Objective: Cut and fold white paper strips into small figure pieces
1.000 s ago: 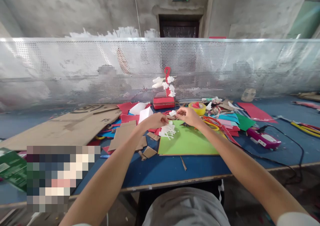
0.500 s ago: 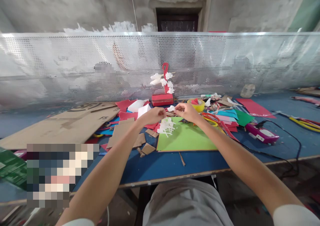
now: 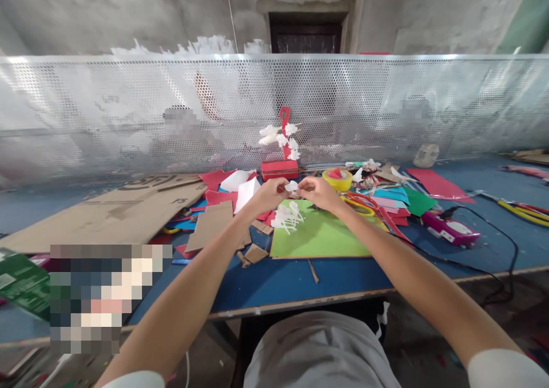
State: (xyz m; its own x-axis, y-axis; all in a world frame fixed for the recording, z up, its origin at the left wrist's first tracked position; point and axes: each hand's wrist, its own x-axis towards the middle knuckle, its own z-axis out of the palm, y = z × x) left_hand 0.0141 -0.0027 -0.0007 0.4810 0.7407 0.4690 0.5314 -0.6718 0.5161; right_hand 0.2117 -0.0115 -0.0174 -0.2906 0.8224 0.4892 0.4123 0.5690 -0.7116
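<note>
Between my two hands, over the middle of the bench, is a small crumpled piece of white paper (image 3: 291, 186). My left hand (image 3: 274, 191) pinches it from the left, my right hand (image 3: 316, 191) from the right. Just below them, several white paper pieces with thin twisted stems (image 3: 288, 216) lie on a light green sheet (image 3: 321, 239). Behind my hands stands a red block (image 3: 279, 170) with a curved red upright (image 3: 284, 119), which carries white paper blossoms (image 3: 293, 145).
Cardboard (image 3: 128, 211) and coloured scraps cover the left. Yellow tape (image 3: 338, 180), yellow-handled scissors (image 3: 360, 206) and a purple box with a black cable (image 3: 454, 230) lie to the right. A perforated metal screen (image 3: 364, 108) runs behind.
My left hand has moved in to the right and now meets the white paper piece, which my right hand held before. The green sheet and its paper pieces have stayed put.
</note>
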